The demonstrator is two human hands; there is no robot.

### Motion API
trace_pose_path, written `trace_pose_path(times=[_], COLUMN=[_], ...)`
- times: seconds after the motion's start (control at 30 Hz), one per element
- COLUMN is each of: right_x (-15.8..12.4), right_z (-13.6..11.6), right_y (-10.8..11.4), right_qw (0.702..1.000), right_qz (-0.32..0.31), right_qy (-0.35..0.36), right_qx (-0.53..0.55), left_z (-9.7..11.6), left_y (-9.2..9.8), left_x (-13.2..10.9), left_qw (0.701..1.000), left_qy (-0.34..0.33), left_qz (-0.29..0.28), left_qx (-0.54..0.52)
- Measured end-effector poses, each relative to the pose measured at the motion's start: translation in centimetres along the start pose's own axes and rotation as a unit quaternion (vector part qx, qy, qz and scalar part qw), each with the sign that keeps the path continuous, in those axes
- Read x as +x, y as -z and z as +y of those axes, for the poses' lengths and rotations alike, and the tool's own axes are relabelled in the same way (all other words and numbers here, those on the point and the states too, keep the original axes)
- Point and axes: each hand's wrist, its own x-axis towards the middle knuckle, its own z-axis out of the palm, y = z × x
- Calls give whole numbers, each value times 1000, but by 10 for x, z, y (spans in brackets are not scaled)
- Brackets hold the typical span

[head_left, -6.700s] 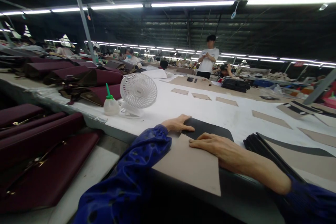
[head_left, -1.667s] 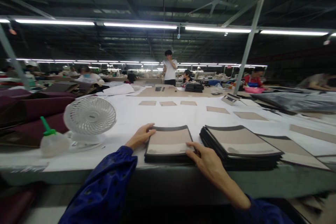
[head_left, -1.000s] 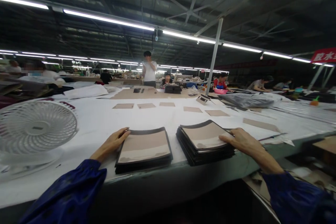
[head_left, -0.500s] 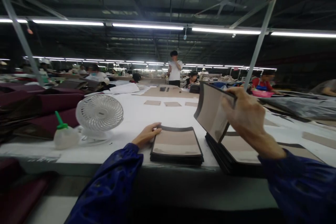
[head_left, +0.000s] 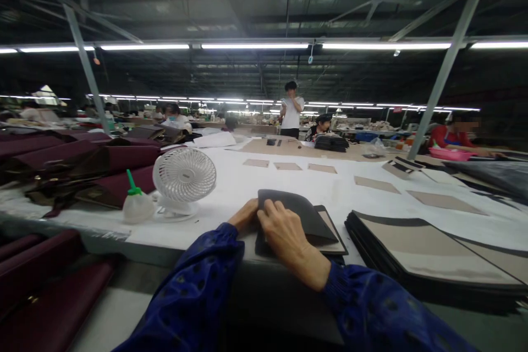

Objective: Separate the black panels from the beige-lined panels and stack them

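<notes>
A thin panel with a black face bends up over the small stack of beige panels with dark borders before me. My right hand reaches across it, fingers closed on its left edge. My left hand is at that same edge, close to the right fingertips; its fingers are partly hidden behind the panel. On the right lies a larger stack of similar panels, touched by neither hand.
A white fan and a bottle with a green nozzle stand to the left beside maroon pieces. Flat beige pieces lie across the white table. A standing person and several seated people are farther back.
My right hand has brought the panel left from the larger stack onto the small one, and its black face now shows. The view has turned slightly right.
</notes>
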Motion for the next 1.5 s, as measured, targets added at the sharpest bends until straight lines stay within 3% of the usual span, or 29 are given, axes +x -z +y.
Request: trace_pose_path(times=[0.1,0.2,0.23,0.3,0.37,0.43,0.53,0.6,0.77,0.9,1.0,1.17,1.5], right_x=[-5,-18,-23,-36,-51,-66,-85,-93,-101,-103,-99,-90,-84], right_z=[-1,21,34,63,89,107,115,113,113,117,116,113,108], right_y=[2,15,18,16,3,-18,-48,-58,-54,-57,-67,-78,-81], right_qw=[999,990,985,975,954,931,916,903,824,710,673,662,696], right_qz=[-35,-64,-55,-18,-18,-46,-61,-38,35,71,121,136,143], right_qy=[-19,2,-13,-124,-260,-331,-348,-356,-402,-441,-459,-456,-438], right_qx=[28,129,164,183,151,147,188,237,399,545,567,579,551], left_z=[0,6,7,9,9,9,13,18,19,10,8,14,19], left_y=[0,-1,-1,-2,-2,-2,-1,0,2,0,0,2,4], left_x=[6,12,12,13,14,15,16,16,16,17,18,18,18], left_qw=[995,982,978,970,964,961,959,961,965,964,964,966,959], left_qy=[53,111,129,157,176,188,197,198,203,217,227,232,245], left_qz=[-31,-44,-40,-29,-20,-16,-14,-14,-17,-16,-13,0,10], left_qx=[-80,-146,-162,-184,-196,-203,-202,-195,-167,-151,-138,-113,-142])
